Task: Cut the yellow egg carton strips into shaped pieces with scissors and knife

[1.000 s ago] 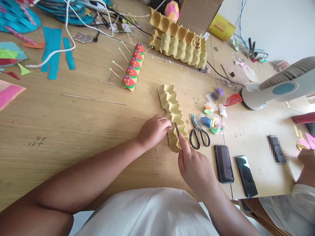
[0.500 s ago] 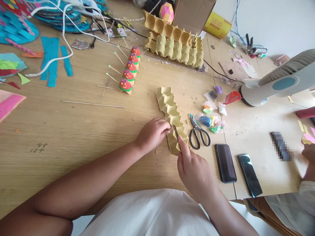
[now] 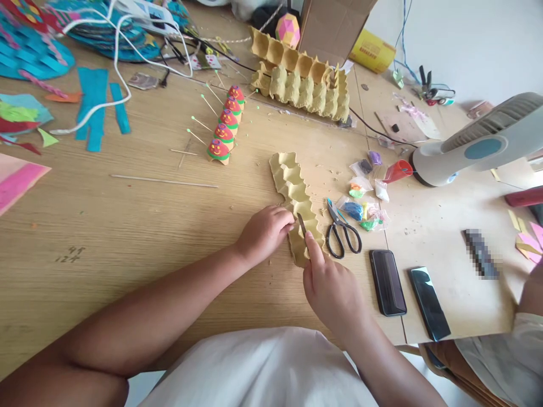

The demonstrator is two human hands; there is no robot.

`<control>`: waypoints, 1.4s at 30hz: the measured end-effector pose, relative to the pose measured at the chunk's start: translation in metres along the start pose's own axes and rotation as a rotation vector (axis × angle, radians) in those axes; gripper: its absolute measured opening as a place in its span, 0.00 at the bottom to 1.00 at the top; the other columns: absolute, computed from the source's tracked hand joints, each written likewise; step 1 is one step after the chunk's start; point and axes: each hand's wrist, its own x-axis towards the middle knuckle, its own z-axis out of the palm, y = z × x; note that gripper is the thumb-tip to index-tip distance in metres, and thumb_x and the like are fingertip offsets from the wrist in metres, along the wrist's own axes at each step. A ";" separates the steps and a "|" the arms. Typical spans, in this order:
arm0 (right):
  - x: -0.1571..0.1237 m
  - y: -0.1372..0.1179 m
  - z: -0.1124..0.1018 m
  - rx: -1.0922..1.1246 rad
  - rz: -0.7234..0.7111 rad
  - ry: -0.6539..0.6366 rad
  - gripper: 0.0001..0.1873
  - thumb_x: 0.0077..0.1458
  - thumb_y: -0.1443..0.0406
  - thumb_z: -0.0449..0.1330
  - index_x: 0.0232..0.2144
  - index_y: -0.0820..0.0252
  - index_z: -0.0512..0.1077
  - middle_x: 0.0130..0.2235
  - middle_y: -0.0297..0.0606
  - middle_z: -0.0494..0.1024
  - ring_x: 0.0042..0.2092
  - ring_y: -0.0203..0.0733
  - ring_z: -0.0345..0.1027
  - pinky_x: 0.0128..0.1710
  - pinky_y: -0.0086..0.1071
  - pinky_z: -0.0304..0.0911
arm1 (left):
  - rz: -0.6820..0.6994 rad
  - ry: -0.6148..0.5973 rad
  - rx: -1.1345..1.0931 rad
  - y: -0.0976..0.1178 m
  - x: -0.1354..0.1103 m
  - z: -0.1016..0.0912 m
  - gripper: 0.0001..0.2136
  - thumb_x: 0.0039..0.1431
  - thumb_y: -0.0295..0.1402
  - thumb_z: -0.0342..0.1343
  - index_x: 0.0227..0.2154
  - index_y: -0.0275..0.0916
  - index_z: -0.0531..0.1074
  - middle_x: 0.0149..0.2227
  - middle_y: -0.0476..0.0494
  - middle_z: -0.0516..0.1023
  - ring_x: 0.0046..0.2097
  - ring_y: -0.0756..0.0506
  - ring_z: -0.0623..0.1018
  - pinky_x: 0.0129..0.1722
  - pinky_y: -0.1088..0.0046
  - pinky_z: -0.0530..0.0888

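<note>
A strip of yellowish egg carton [image 3: 296,183] lies hollow side up on the table before me. My left hand [image 3: 266,232] is closed on its left edge, thumb and fingers pinching the card. In my right hand [image 3: 333,282] is a small knife [image 3: 301,224], its dark blade against a cup wall near the strip's lower end, forefinger stretched along its back. The knife's handle is hidden in my palm. Black-handled scissors [image 3: 341,230] lie partly open just right of the strip.
Two phones [image 3: 387,282] lie right of my right hand. Beyond the scissors are bags of coloured clay [image 3: 354,209] and a white fan [image 3: 475,144]. Painted egg-carton cups [image 3: 225,125] with pin-like sticks stand left, with more egg cartons [image 3: 301,87] behind. Another person's arm [image 3: 530,291] is at far right.
The view has shifted slightly. My right hand and the knife have moved a very little to the left and up along the carton; my left hand keeps its hold.
</note>
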 end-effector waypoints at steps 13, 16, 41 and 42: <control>-0.002 -0.007 -0.003 -0.077 0.034 -0.073 0.33 0.67 0.66 0.46 0.71 0.65 0.46 0.36 0.39 0.81 0.32 0.43 0.76 0.26 0.34 0.59 | -0.062 0.011 0.023 0.005 0.000 -0.001 0.05 0.61 0.24 0.58 0.29 0.38 0.71 0.32 0.47 0.76 0.36 0.46 0.74 0.35 0.70 0.66; -0.003 -0.008 -0.007 -0.075 0.033 -0.088 0.32 0.67 0.66 0.46 0.71 0.64 0.46 0.36 0.39 0.81 0.32 0.42 0.76 0.26 0.33 0.59 | -0.053 0.008 0.024 0.005 -0.001 0.000 0.06 0.61 0.24 0.59 0.29 0.38 0.71 0.31 0.47 0.75 0.35 0.46 0.73 0.34 0.70 0.66; -0.006 0.001 -0.011 0.015 -0.006 -0.107 0.31 0.67 0.66 0.44 0.70 0.66 0.48 0.35 0.39 0.82 0.32 0.43 0.76 0.26 0.33 0.59 | -0.011 -0.005 -0.004 0.002 0.001 0.001 0.07 0.61 0.25 0.59 0.28 0.38 0.69 0.31 0.48 0.74 0.35 0.46 0.72 0.35 0.70 0.66; -0.004 0.000 -0.011 0.006 -0.003 -0.108 0.31 0.67 0.66 0.44 0.70 0.65 0.49 0.34 0.38 0.82 0.32 0.43 0.76 0.26 0.33 0.59 | -0.011 -0.003 -0.007 0.002 0.001 0.001 0.08 0.61 0.25 0.59 0.27 0.38 0.68 0.30 0.48 0.73 0.35 0.46 0.72 0.35 0.70 0.66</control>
